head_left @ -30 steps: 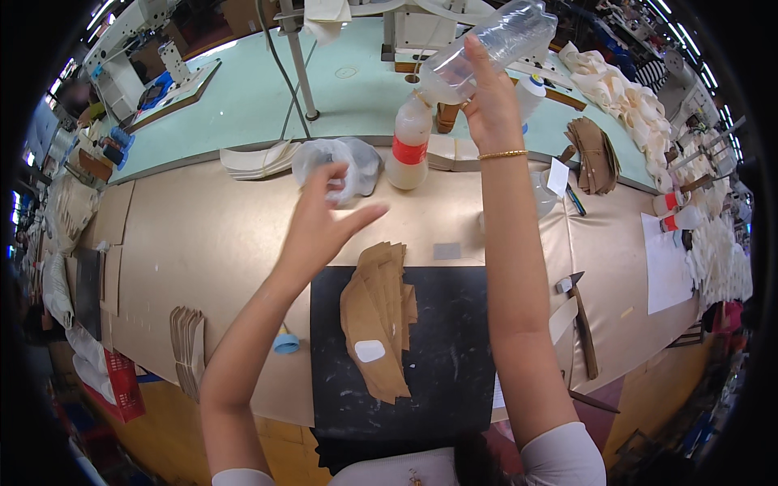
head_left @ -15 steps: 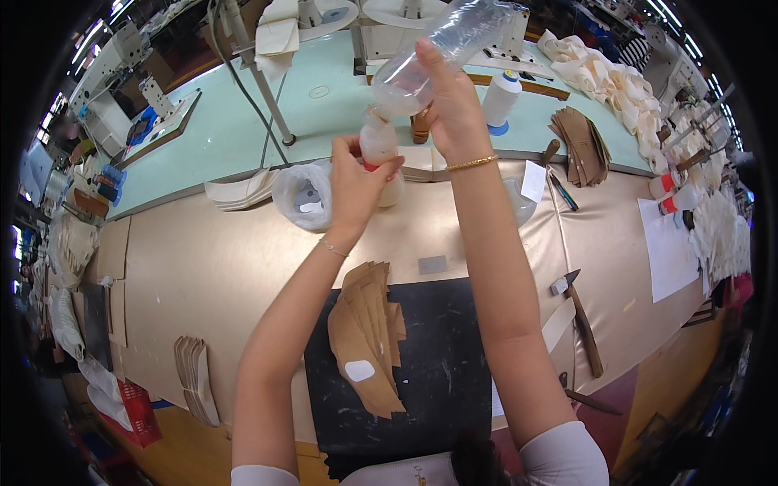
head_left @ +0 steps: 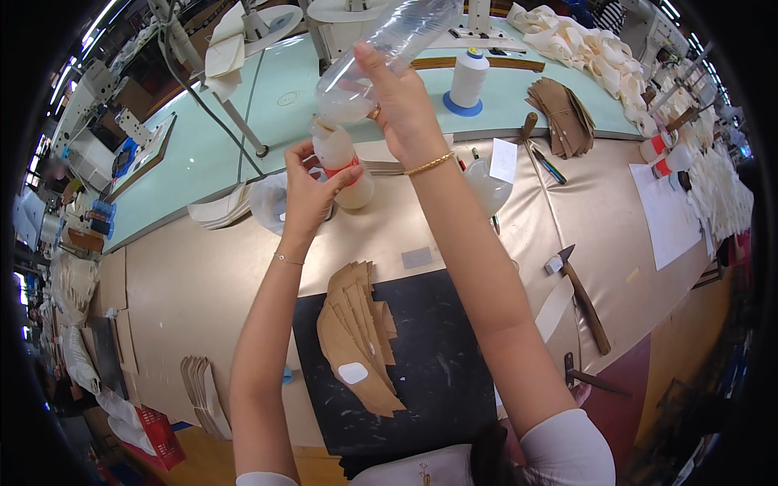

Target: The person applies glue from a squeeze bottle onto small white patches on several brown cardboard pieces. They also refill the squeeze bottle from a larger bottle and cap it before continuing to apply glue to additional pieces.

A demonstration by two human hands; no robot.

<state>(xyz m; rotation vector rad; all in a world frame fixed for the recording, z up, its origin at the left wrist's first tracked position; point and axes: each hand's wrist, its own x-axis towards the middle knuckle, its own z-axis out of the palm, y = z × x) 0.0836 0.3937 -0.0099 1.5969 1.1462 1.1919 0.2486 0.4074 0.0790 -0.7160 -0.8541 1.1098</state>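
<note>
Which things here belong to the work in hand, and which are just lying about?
In use:
clear plastic bottle, tilted in the right hand
red-labelled bottle, gripped by the left hand

Apparently lying about:
wooden-handled hammer
white thread cone

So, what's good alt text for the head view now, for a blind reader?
A person's right hand holds a clear bottle tilted over a red-banded bottle held by the left hand; brown pieces lie mostly on a black mat.
</note>
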